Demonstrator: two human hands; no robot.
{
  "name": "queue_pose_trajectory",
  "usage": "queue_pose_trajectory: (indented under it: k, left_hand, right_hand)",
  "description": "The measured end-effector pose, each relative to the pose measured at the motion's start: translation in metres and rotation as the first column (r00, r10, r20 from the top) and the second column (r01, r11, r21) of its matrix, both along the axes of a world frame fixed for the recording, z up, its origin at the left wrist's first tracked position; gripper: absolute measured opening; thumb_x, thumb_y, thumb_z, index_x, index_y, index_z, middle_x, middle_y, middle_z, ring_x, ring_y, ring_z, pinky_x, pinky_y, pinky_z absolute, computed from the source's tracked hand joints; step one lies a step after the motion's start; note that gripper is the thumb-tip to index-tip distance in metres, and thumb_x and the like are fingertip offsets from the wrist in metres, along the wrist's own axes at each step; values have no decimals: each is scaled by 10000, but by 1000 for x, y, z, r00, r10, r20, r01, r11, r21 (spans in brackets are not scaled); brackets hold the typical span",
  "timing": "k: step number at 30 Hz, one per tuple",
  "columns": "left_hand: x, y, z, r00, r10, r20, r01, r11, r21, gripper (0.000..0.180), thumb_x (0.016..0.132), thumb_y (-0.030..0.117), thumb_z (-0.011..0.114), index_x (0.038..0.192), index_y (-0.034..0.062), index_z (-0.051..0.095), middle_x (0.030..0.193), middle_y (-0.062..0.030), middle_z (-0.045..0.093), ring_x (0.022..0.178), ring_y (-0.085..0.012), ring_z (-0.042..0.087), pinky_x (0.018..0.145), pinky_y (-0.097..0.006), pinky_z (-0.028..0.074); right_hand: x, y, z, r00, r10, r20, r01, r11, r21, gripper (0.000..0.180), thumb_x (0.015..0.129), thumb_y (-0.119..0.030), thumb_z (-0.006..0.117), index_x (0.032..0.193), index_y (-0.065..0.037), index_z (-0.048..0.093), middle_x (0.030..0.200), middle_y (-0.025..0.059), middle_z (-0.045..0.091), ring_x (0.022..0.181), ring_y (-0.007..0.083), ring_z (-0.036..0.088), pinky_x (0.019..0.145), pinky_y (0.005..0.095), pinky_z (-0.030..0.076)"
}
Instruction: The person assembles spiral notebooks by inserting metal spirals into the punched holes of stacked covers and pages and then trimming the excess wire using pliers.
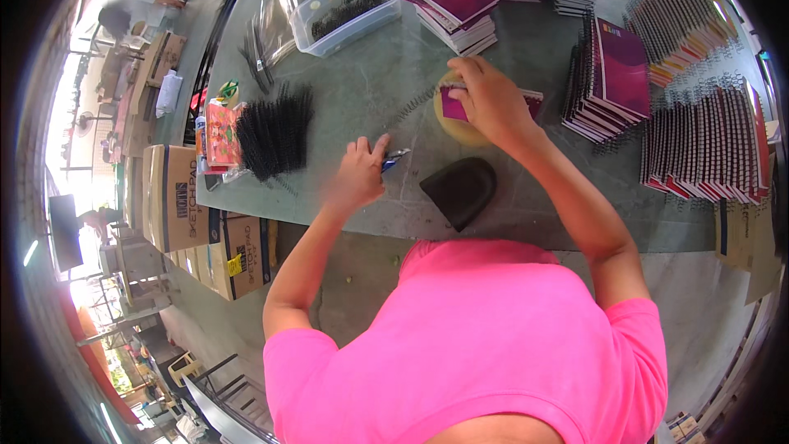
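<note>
My right hand (489, 101) presses down on a small purple-covered notebook (454, 105) that rests on a yellowish round object (460, 129) on the grey-green table (370, 90). A black wire spiral (411, 107) runs out from the notebook's left side. My left hand (359, 174) is closed around a small blue-handled tool (394, 159), a little left of and below the notebook. A black curved pad (460, 189) lies near the table's front edge between my arms.
A pile of black spirals (275, 133) lies at the left. Behind it stands a plastic tub of spirals (345, 10). Stacks of purple spiral notebooks (612, 78) fill the right and back. Cardboard boxes (177, 197) stand on the floor at the left.
</note>
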State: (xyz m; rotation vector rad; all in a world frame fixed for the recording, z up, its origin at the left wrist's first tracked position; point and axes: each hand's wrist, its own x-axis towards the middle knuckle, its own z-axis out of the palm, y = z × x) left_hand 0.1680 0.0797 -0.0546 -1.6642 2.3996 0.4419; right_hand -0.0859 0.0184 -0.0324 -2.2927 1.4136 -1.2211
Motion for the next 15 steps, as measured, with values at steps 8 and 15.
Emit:
queue_pose_trajectory:
  k: [8,15]
  left_hand:
    - [-65,-8,86,867,-216,-448,79,949,-305,289,725,18,641,984,8,513,958,-178,531,907,-373,531,792,-427,436]
    - [-66,-76,60,737,-59,-674,-12,995,-101,312,684,30,719,936,17,534,838,-132,560,829,-328,560,731,-390,448]
  right_hand:
    - [-10,2,0,982,31,-185,-19,997,70,142,693,-173,655,790,-91,591,784,59,619,783,270,609,665,400,464]
    - [-11,5,4,983,33,-180,-21,998,66,166,730,-223,640,842,-103,619,785,58,629,799,276,612,689,398,463]
